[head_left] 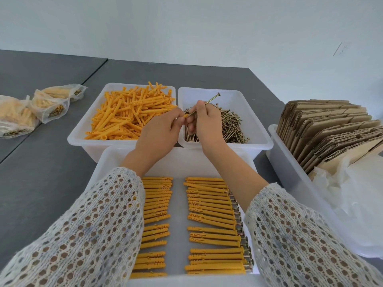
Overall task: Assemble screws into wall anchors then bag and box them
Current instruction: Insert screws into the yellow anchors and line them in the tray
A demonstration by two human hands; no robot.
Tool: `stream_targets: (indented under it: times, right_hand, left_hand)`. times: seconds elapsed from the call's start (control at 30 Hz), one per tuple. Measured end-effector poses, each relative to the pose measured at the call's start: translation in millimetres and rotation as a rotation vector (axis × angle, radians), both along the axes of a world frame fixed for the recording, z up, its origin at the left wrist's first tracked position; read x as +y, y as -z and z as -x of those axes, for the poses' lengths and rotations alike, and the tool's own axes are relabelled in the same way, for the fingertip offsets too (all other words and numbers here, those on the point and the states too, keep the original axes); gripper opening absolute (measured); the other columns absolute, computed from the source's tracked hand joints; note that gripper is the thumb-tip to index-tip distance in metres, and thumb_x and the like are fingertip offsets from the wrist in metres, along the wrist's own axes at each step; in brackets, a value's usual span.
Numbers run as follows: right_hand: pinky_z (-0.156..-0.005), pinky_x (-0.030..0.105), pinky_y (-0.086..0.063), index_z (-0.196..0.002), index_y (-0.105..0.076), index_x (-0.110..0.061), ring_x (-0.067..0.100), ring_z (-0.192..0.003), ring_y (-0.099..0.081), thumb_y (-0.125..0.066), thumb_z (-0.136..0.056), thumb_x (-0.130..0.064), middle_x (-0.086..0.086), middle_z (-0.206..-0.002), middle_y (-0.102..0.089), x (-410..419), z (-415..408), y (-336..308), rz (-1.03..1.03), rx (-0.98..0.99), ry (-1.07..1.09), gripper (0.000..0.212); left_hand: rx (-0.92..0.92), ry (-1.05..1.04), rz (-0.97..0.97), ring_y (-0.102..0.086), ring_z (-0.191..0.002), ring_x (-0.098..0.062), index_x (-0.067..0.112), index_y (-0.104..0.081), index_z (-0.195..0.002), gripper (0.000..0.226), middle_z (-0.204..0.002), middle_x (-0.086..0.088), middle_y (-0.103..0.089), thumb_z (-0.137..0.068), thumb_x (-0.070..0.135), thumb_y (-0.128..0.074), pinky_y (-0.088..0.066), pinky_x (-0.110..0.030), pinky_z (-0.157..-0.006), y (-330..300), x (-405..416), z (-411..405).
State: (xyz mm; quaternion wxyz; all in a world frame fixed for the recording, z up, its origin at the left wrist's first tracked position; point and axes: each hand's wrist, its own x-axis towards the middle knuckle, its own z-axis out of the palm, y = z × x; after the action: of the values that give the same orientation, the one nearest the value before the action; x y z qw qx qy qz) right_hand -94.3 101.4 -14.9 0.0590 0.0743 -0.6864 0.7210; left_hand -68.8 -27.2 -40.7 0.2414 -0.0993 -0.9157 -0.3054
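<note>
- Wall anchor (186, 116), orange, is pinched at its end in the fingertips of the left hand (163, 129), held above the gap between the two far bins.
- Screw (207, 103) is clamped between thumb and fingers of the right hand (204, 121), its tip at the anchor's mouth and its head pointing up and away.
- Step in hand, as I judge it: seating the screw in the anchor.
- Next move calls for pushing straight along the anchor's axis, then laying the pair in the near tray (178, 160) beside the finished rows (211, 214).
- Bagging and boxing remain: filled bags (49, 104) lie far left, flat cartons (323, 129) on the right.
</note>
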Motion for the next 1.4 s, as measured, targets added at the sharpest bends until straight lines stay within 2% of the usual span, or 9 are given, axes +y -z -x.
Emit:
stream_targets:
  times: [0.23, 0.5, 0.67, 0.8, 0.9, 1.03, 1.1, 1.23, 1.4]
  right_hand:
    - [-0.044, 0.025, -0.046, -0.089, -0.057, -0.001, 0.011, -0.042, -0.05, -0.03, -0.108, -0.018, 0.007, -0.061, -0.056, 1.9, 1.9, 2.7, 0.095, -0.029, 0.091, 0.037]
    - [-0.047, 0.028, -0.045, -0.09, -0.056, -0.001, 0.017, -0.048, -0.048, -0.032, -0.108, -0.018, 0.01, -0.062, -0.055, 0.9, 4.6, 1.5, 0.067, -0.099, -0.052, 0.035]
    - [-0.048, 0.029, -0.044, -0.085, -0.056, -0.002, 0.017, -0.049, -0.047, -0.032, -0.108, -0.017, 0.01, -0.065, -0.054, 4.7, 4.2, -1.3, 0.192, -0.181, -0.069, 0.037]
    - [-0.05, 0.028, -0.044, -0.082, -0.054, -0.004, 0.016, -0.048, -0.047, -0.032, -0.108, -0.019, 0.008, -0.063, -0.053, 7.6, 5.6, -3.3, 0.333, -0.277, -0.065, 0.038]
    - [-0.049, 0.027, -0.046, -0.081, -0.054, -0.005, 0.015, -0.049, -0.049, -0.033, -0.108, -0.021, 0.008, -0.065, -0.053, 10.5, 6.9, -4.3, 0.412, -0.334, -0.042, 0.038]
    - [-0.047, 0.025, -0.05, -0.079, -0.055, -0.004, 0.017, -0.053, -0.052, -0.035, -0.108, -0.024, 0.009, -0.069, -0.053, 13.8, 9.3, -6.1, 0.498, -0.398, 0.005, 0.039]
    - [-0.045, 0.023, -0.05, -0.078, -0.055, -0.004, 0.017, -0.053, -0.052, -0.036, -0.107, -0.023, 0.009, -0.068, -0.051, 14.2, 10.6, -6.5, 0.533, -0.412, 0.034, 0.04]
    - [-0.045, 0.023, -0.05, -0.077, -0.054, -0.003, 0.017, -0.053, -0.052, -0.036, -0.107, -0.022, 0.011, -0.065, -0.051, 16.2, 13.4, -4.8, 0.586, -0.422, 0.072, 0.04]
    - [-0.045, 0.023, -0.049, -0.076, -0.054, -0.003, 0.015, -0.05, -0.052, -0.038, -0.107, -0.021, 0.01, -0.066, -0.052, 17.4, 15.1, -5.0, 0.591, -0.442, 0.042, 0.039]
  left_hand:
    - [0.014, 0.04, -0.018, -0.043, -0.057, -0.007, 0.022, -0.06, -0.098, 0.02, -0.061, 0.01, -0.045, -0.105, 0.028, -0.041, -0.027, -0.029, -0.052, -1.3, 1.6, -1.3]
    - [0.009, 0.06, -0.046, -0.047, -0.061, -0.013, 0.02, -0.058, -0.094, 0.019, -0.065, 0.008, -0.049, -0.105, 0.025, -0.044, -0.035, -0.035, -0.055, -0.3, -0.4, -0.4]
    - [0.191, -0.125, -0.016, -0.043, -0.093, -0.02, 0.015, -0.068, -0.096, 0.016, -0.092, 0.0, -0.05, -0.1, 0.025, -0.056, -0.034, -0.035, -0.077, -2.3, 1.8, 1.1]
    - [0.307, -0.083, -0.239, -0.047, -0.068, -0.011, 0.01, -0.062, -0.095, 0.016, -0.076, 0.003, -0.053, -0.101, 0.023, -0.056, -0.035, -0.024, -0.063, -7.8, 4.0, -5.0]
    - [0.283, -0.011, -0.357, -0.057, -0.063, -0.003, 0.01, -0.062, -0.094, 0.011, -0.076, 0.006, -0.064, -0.099, 0.019, -0.059, -0.038, -0.013, -0.057, -10.2, 7.7, -8.7]
    - [0.164, 0.031, -0.406, -0.067, -0.081, -0.005, 0.008, -0.061, -0.09, 0.01, -0.083, 0.0, -0.07, -0.092, 0.015, -0.069, -0.049, -0.016, -0.068, -8.0, 9.1, -7.1]
    - [0.129, 0.017, -0.385, -0.068, -0.088, -0.007, 0.01, -0.061, -0.089, 0.013, -0.086, -0.001, -0.071, -0.09, 0.016, -0.072, -0.046, -0.012, -0.069, -6.9, 8.2, -5.1]
    - [0.127, -0.005, -0.395, -0.064, -0.079, 0.003, 0.012, -0.061, -0.085, 0.014, -0.082, 0.004, -0.069, -0.087, 0.015, -0.075, -0.04, -0.005, -0.063, -7.0, 8.1, -5.0]
    - [0.102, 0.018, -0.377, -0.066, -0.073, -0.002, 0.013, -0.06, -0.083, 0.013, -0.076, 0.003, -0.071, -0.086, 0.013, -0.073, -0.041, -0.008, -0.059, -6.7, 8.5, -5.1]
